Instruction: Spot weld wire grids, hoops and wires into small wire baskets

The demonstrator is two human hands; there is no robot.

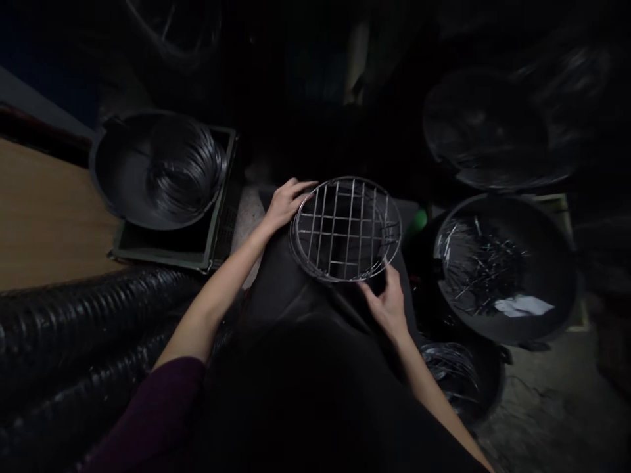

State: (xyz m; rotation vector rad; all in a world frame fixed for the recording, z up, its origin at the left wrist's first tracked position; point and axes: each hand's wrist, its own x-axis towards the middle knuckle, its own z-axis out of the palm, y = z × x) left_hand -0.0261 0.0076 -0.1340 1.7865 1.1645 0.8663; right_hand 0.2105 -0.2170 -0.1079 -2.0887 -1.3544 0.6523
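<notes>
Wire rack (334, 234) over yr lap (290, 295); yr L hand's (284, 205) fingers grip it at lap's left, R hand's (389, 305) at lap's right. Step: prob. steadying; next needs even grip.

A dark basin (121, 177) holding coiled wire (185, 171) sits atop a green crate (162, 257) beside a tan board (44, 217).

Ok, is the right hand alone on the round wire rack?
No, the left hand also touches the rack, at its far left rim.
</notes>
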